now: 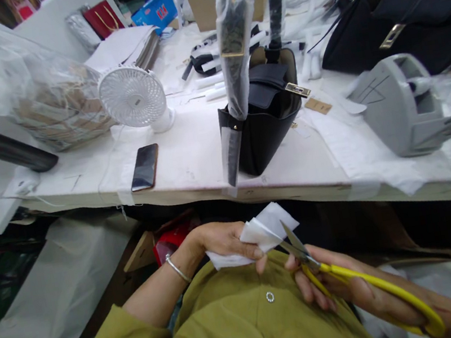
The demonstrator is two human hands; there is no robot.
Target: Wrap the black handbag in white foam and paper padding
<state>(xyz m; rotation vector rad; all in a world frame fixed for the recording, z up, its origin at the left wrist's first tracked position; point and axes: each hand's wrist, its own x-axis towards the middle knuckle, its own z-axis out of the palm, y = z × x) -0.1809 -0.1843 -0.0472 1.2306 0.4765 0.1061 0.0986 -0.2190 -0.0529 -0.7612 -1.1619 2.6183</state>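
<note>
In my left hand [230, 240] is a folded stack of thin white sheets [269, 225], pinched between thumb and fingers in front of my body. My right hand [333, 280] grips yellow-handled scissors [381, 284], the handle loops around its fingers. The scissor blades are parted, and they meet the lower right edge of the white sheets. Whether the material is paper or thin fabric I cannot tell. Beyond my hands, a black handbag [265, 122] stands on the table with its straps wrapped in clear plastic and a gold clasp on its flap.
Along the white table [195, 168] are a phone [145, 167], a small white fan [132, 97] and a grey tape dispenser [398, 107]. Another black bag [404, 26] lies at the right. A plastic bag of brown pieces [62, 109] sits at the left.
</note>
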